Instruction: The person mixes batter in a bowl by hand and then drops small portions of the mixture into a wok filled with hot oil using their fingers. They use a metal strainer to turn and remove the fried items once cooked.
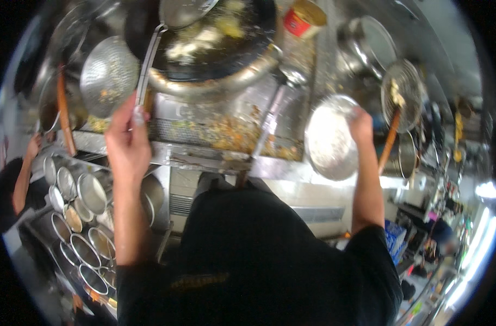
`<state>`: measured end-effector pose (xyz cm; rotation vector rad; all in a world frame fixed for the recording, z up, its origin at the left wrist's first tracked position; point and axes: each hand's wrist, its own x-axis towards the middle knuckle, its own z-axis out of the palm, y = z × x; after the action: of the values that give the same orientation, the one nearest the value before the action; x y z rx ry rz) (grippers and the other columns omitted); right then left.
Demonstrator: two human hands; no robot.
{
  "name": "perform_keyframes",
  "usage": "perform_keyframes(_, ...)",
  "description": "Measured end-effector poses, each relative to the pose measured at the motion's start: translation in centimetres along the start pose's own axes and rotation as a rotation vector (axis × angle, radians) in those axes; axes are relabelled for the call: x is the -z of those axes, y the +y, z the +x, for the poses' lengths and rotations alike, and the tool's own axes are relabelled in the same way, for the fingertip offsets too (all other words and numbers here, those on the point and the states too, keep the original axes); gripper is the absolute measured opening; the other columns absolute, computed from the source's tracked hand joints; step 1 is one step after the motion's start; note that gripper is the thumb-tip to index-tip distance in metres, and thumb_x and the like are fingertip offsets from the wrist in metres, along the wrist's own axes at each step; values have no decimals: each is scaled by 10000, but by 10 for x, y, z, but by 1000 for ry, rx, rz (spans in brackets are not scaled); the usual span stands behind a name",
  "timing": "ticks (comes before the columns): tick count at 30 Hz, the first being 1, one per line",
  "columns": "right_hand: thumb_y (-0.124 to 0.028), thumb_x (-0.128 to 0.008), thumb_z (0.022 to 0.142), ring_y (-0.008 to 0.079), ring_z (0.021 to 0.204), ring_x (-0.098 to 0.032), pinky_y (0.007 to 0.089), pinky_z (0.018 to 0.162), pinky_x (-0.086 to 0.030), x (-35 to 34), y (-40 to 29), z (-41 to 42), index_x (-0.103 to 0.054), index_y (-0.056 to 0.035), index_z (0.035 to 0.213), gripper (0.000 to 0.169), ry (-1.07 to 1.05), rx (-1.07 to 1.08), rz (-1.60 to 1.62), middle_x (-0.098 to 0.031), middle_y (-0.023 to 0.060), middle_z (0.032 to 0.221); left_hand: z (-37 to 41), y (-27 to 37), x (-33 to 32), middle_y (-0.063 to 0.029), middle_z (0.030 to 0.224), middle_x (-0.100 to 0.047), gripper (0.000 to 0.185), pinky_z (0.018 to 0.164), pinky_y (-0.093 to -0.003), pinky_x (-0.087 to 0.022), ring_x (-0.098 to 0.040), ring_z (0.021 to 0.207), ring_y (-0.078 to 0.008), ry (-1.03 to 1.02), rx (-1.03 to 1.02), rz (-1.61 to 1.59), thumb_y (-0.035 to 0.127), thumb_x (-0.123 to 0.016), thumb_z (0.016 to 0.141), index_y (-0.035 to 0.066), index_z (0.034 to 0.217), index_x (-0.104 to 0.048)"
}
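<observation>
My left hand grips the metal handle of a strainer, whose round head is over the rim of a large wok. Pale and yellowish pieces of food lie in dark liquid inside the wok. Off to the right, my right hand holds the edge of a round metal bowl with white contents, which look powdery. Between my hands a long-handled ladle rests across the metal cooktop. The picture is somewhat blurred.
Food scraps litter the cooktop. A perforated skimmer is at the left, a wire skimmer and steel pot at the right, an open can by the wok. Several metal containers stand lower left, near another person's arm.
</observation>
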<state>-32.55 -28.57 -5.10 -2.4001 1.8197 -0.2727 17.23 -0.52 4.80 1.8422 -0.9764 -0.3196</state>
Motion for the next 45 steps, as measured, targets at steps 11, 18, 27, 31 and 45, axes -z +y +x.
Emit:
perform_keyframes(11,-54,-660,803,296,892,-675,371,821,-522,88,-202,96,-679,-29,1025,224,-45,394,140,-691,168,967,23,-33,62,-16,850,-611,325,688,-218,-437,-527,751,-66,93,223,-176,69,-501,986,-36,1281,-586)
perform_keyframes(18,-80,-670,817,329,859,-672,385,812,-527,23,-324,149,-677,-36,1043,230,-202,623,152,-690,189,964,24,-49,74,-18,843,-616,324,702,-215,-439,-531,761,-66,134,258,-164,68,-508,981,-26,1280,-592)
perform_keyframes(27,-8,-645,783,401,942,-637,423,869,-500,-12,-353,151,-683,-58,1101,324,-264,630,-237,-672,225,1009,31,-45,96,-37,839,-630,319,686,-238,-456,-548,753,-79,-57,217,29,45,-506,966,-17,1264,-602)
perform_keyframes(31,-49,-575,821,360,1169,-545,405,1026,-437,14,-323,140,-683,-115,1174,375,-346,513,-207,-617,182,1206,37,-44,97,-52,852,-646,318,687,-242,-459,-561,758,-85,-88,175,48,38,-503,966,-22,1264,-598)
perform_keyframes(45,-255,-686,819,356,1053,-615,425,937,-481,-90,-6,-54,-674,-87,1140,363,-291,-79,120,-664,200,1108,11,-32,24,-20,913,-603,323,638,-163,-445,-566,782,-54,-150,335,-269,47,-515,997,-18,1310,-557)
